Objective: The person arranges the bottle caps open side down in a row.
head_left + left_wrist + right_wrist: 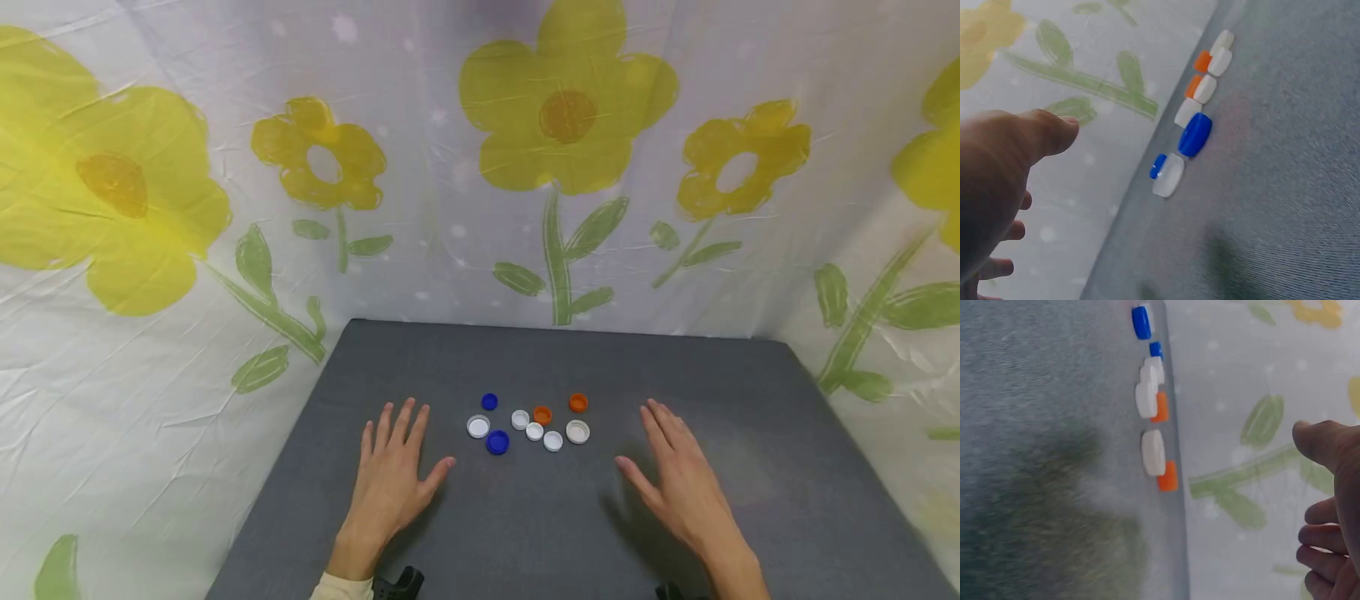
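Left hand spread and right hand loosely extended, thumb apart; both hold nothing. Slightly farther, between them, caps lie clustered on the tabletop. Handling seems not yet begun; the next move likely calls for reaching inward and pinching one.

Clustered on the table, between left hand and right hand.
Centres on a middle cap, with 12 o'clock toward the table's far edge. Has the 1 o'clock cap, the 4 o'clock cap and the inner 10 o'clock cap just beside it. Spreads farther out to the 2 o'clock cap, the 3 o'clock cap, the 8 o'clock cap, the 9 o'clock cap and the outer 10 o'clock cap. Has left hand at 8, right hand at 4, cloth behind at 12.
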{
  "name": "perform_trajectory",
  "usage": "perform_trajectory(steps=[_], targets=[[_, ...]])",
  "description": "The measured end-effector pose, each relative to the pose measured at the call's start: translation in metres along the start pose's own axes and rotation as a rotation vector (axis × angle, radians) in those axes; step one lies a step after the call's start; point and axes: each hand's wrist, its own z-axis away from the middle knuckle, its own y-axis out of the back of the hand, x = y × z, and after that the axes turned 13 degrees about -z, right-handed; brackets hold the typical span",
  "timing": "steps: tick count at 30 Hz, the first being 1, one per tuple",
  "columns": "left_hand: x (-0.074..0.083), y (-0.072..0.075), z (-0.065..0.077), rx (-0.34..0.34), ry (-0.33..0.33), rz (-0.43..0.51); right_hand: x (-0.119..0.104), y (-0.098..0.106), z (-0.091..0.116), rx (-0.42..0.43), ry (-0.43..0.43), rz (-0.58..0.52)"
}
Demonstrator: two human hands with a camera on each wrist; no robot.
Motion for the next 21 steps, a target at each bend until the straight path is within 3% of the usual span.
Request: perform_trajectory(steps=[10,21], targets=[[0.000,0.019,-0.012,0.072,-0.099,-0.014,-0.022,0.002,-0.033,-0.073,0.116,0.031],[0.006,0.027,-0.025,0.070,-0.174,-0.007,-0.048,-0.008,-0.070,-0.191,0.235,0.036]])
